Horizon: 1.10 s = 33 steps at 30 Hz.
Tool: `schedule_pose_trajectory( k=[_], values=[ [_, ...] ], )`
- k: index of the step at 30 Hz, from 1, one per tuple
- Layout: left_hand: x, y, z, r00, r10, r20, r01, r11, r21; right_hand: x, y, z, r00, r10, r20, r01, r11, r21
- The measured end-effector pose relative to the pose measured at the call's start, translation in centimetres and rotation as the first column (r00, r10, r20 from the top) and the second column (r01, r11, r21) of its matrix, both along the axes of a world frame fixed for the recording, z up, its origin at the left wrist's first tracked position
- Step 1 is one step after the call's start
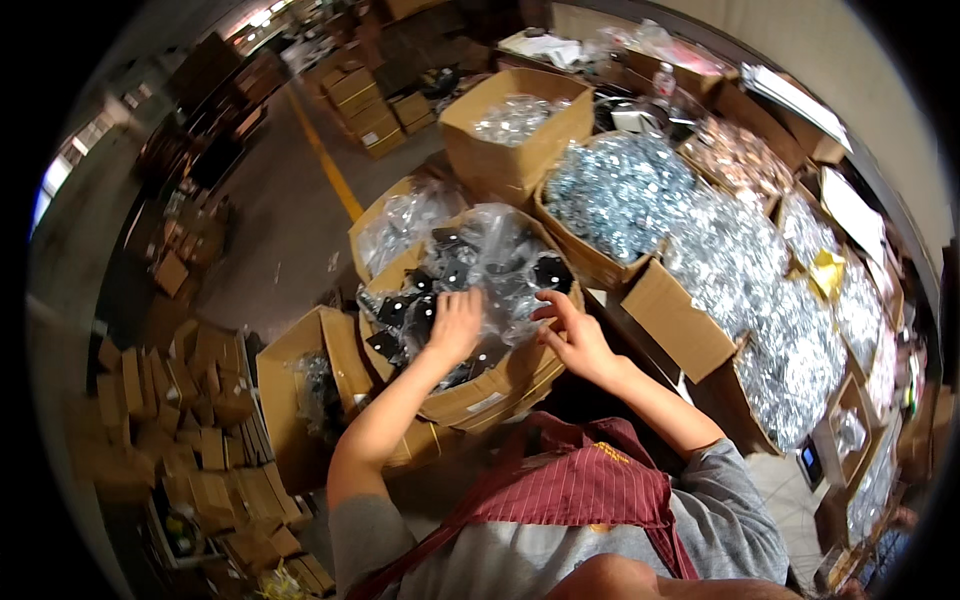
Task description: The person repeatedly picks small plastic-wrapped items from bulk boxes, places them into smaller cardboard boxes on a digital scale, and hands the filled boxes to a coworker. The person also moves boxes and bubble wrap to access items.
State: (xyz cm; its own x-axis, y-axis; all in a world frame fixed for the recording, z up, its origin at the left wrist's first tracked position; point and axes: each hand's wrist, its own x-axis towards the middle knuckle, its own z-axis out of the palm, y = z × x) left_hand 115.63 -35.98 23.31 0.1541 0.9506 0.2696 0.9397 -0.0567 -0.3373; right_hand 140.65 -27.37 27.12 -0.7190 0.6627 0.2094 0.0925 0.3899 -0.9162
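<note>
A cardboard box (515, 385) in front of me holds several black parts (394, 312) with small white dots, mixed with crumpled clear plastic bags (497, 250). My left hand (456, 325) reaches over the middle of the box, its fingers stretched down onto the black parts and plastic; the undersides of its fingers are hidden. Over the right side, my right hand (578, 338) has its fingers apart and bent, nothing visible between them. One black part (551, 273) in clear wrap lies just beyond the right fingertips.
Close by on the left stands another open box (290, 375). A tall box (520, 165) with clear bags rises behind. Large boxes on the right overflow with shiny silver-blue packets (620, 190). An empty-looking flap (680, 320) juts toward my right arm. Cartons (220, 390) pile up at lower left.
</note>
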Motion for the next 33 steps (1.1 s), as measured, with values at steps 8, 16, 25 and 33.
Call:
schedule_pose_trajectory(
  k=[8,16,25,33],
  values=[
    [-1.0,0.7,1.5,0.787,0.257,0.561,-0.177,0.965,-0.194,-8.0,7.8,0.6,0.989,0.08,0.122,-0.091,0.992,0.091],
    [-6.1,-1.5,-1.0,-0.393,0.127,0.911,-0.097,0.979,-0.178,-15.8,15.9,-2.5,0.919,0.144,0.367,-0.37,0.637,0.676],
    [-6.6,-1.7,-0.2,-0.626,-0.122,0.77,-0.196,0.981,-0.004,-19.5,16.6,-2.7,0.775,-0.017,0.632,-0.619,0.187,0.763],
    [-8.0,-1.2,2.9,-0.91,-0.275,0.311,-0.214,0.952,0.217,-16.4,12.7,4.7,0.976,0.211,0.049,-0.187,0.934,-0.303]
  ],
)
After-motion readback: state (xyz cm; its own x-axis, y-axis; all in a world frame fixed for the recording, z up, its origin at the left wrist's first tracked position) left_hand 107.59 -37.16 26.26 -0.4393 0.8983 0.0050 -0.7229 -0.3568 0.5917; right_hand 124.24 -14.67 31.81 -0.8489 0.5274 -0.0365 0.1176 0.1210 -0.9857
